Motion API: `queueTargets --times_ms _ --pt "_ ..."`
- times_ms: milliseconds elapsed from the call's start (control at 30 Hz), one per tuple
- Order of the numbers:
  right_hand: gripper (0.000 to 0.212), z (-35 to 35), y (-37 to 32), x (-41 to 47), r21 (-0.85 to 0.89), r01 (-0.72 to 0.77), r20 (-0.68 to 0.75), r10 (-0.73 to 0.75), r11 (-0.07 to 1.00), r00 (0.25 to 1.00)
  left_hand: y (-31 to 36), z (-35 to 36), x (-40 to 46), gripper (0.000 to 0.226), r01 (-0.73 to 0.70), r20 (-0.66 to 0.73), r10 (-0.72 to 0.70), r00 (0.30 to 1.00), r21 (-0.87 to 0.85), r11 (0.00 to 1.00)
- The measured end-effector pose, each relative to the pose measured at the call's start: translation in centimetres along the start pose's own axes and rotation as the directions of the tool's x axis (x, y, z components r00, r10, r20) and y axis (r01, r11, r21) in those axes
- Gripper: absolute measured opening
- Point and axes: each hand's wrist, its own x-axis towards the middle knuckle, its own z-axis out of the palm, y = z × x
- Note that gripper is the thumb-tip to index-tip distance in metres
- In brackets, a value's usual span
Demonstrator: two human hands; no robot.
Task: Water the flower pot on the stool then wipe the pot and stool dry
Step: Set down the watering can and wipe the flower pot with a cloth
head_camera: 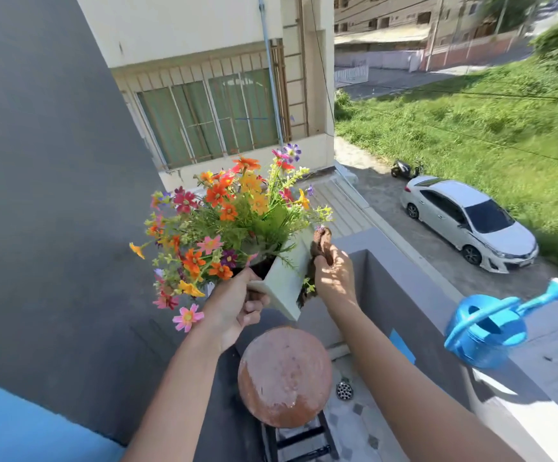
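Note:
A white square flower pot [286, 278] full of colourful flowers [227, 215] is lifted off the stool and tilted to the left. My left hand [237, 308] grips its near rim from below. My right hand [334, 271] presses a brown cloth [322, 248] against the pot's right side. Below the pot stands the stool, with its round reddish-brown seat [284, 375] bare and patchy white. A blue watering can [491, 331] rests on the balcony wall at the right, spout pointing right.
A grey balcony parapet [414, 295] runs along the right, with a dark grey wall [54, 195] on the left. A floor drain [344, 390] lies beside the stool. Far below are a white car [467, 221], a scooter and grass.

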Motion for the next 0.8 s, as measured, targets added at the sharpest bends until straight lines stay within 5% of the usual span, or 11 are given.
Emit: queueTargets --times_ms 167,367,467,567,700,800 --pt "0.017 0.2 -4.0 -1.9 0.006 0.260 0.148 -0.258 0.965 0.955 -0.1 0.5 0.9 0.018 -0.007 -0.033 0.007 0.999 0.005 1.000" --pt "0.028 1.6 -1.0 -6.7 0.035 0.511 0.172 -0.508 0.859 0.844 0.9 -0.1 1.5 0.017 -0.007 -0.038 0.005 0.999 -0.061 0.998" --pt "0.043 1.0 1.5 -7.8 0.004 0.529 0.246 -0.514 0.849 0.822 0.8 -0.4 1.3 0.019 -0.022 -0.036 0.021 0.999 -0.047 0.999" --pt "0.034 1.2 0.6 -6.6 0.019 0.435 0.159 -0.432 0.900 0.888 0.4 -0.2 1.1 0.018 -0.030 -0.017 0.029 0.999 -0.046 0.998" --pt "0.039 0.5 -3.6 -4.6 0.065 0.528 0.098 -0.532 0.847 0.841 0.4 0.4 0.7 0.023 -0.043 -0.003 0.043 0.999 -0.022 0.999" --pt "0.032 0.1 -4.4 -1.1 0.005 0.461 0.022 -0.461 0.887 0.887 0.3 0.7 0.3 0.043 -0.040 0.034 0.041 0.999 -0.024 0.999"
